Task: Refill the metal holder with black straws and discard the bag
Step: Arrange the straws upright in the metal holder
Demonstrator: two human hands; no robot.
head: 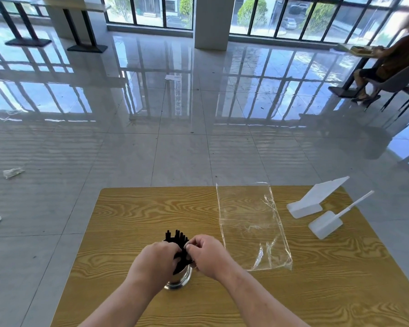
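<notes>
Two hands at work on one holder; entries below.

1. Metal holder (178, 278): upright on the wooden table (128, 208), toward the near edge, mostly hidden behind both hands. Judged light, rigid and smooth-walled, and easy to tip if pushed high. Best steadied low, at the wall or the flared base.

2. Black straws (178, 237): a bunch standing in the holder, tips fanned above the rim at 12 o'clock from the hands. Judged very light, thin, springy and slick, and prone to splaying or slipping out singly. Best gathered round the middle of the bunch, not by the tips.

3. Bag (250, 220): clear plastic, lying flat and apparently empty on the table at 2 o'clock from the holder, well apart from both hands. Judged almost weightless, limp and slippery. Best pinched at an edge or crumpled into a fist for discarding.

4. Left hand (155, 257): at 9 o'clock of the bunch, fingers curled in around the straws just above the rim.

5. Right hand (207, 253): at 3 o'clock of the bunch, thumb and fingertips closed in a pinch on the straws. Number of straws pinched not discernible.

6. White plastic pieces (326, 224): two, at 2 o'clock beyond the bag, untouched.
</notes>
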